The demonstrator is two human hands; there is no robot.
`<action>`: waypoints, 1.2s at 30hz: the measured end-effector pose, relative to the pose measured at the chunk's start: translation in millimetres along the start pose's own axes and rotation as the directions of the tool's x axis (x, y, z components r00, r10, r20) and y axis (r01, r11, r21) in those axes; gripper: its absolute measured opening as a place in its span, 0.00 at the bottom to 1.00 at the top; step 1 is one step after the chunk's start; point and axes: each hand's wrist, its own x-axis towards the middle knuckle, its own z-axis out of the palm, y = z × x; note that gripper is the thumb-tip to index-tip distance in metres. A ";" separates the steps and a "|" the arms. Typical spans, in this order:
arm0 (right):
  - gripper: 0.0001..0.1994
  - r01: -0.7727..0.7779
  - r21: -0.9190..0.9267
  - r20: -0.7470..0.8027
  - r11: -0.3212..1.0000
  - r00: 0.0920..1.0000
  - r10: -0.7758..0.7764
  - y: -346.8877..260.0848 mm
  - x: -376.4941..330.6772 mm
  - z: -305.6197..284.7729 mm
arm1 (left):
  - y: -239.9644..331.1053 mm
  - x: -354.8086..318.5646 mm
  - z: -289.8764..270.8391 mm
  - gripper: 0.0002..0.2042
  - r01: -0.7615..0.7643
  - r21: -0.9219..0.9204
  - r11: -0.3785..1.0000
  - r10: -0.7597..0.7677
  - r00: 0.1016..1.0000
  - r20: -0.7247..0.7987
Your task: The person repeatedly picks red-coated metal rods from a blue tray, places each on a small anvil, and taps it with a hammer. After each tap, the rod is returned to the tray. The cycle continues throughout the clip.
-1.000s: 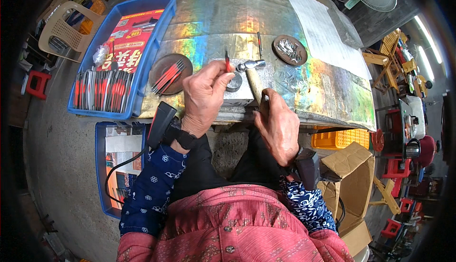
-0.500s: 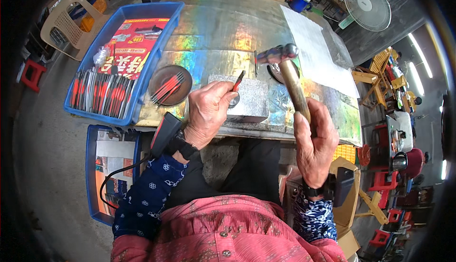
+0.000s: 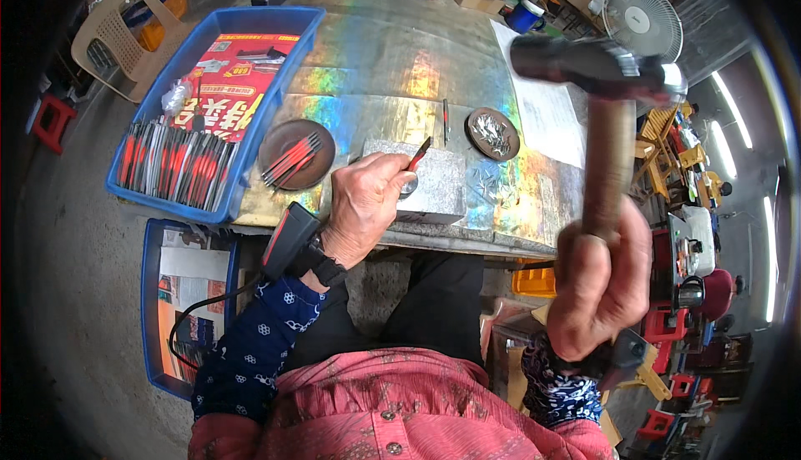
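Note:
My left hand (image 3: 367,201) pinches a slim red-and-black piece (image 3: 420,154) over a grey metal block (image 3: 438,189) at the table's near edge. A small round metal part (image 3: 408,185) shows beside its fingertips, partly hidden. In the air to the right, my right hand (image 3: 602,285) is wrapped round the wooden handle of a hammer (image 3: 607,151), its dark head upright and slightly blurred. Left of the block, a brown bowl (image 3: 274,136) holds several slim red-and-black pieces (image 3: 292,159). Another brown bowl (image 3: 480,149), to the right, contains small silvery metal pins (image 3: 492,133).
A blue tray (image 3: 117,159) on the left holds packed rows of red and silver slim pieces and a red printed sheet. Loose pins (image 3: 492,186) lie right of the block. One thin piece (image 3: 445,118) lies behind it. White paper (image 3: 551,113) and a fan (image 3: 641,22) are farther right.
My right hand has lifted the hammer up and to the right, closer to the camera. The right-hand bowl of pins is now uncovered. My left hand has stayed nearly in place.

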 end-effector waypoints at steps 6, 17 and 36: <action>0.12 -0.163 -0.088 0.301 0.983 0.936 0.183 16.4 1.8 5.8 | -1.6 -1.9 -0.3 0.06 -0.027 0.009 1.000 0.027 1.000 -0.006; 0.14 0.062 -0.064 0.060 0.996 0.996 -0.058 -5.5 12.8 10.3 | -2.3 -1.7 0.0 0.06 -0.025 0.023 0.999 0.026 1.000 -0.007; 0.13 -0.124 -0.338 0.216 0.933 0.954 0.206 64.0 -51.3 30.0 | 0.5 11.0 -25.9 0.06 0.143 -0.302 0.943 -0.181 0.978 -0.104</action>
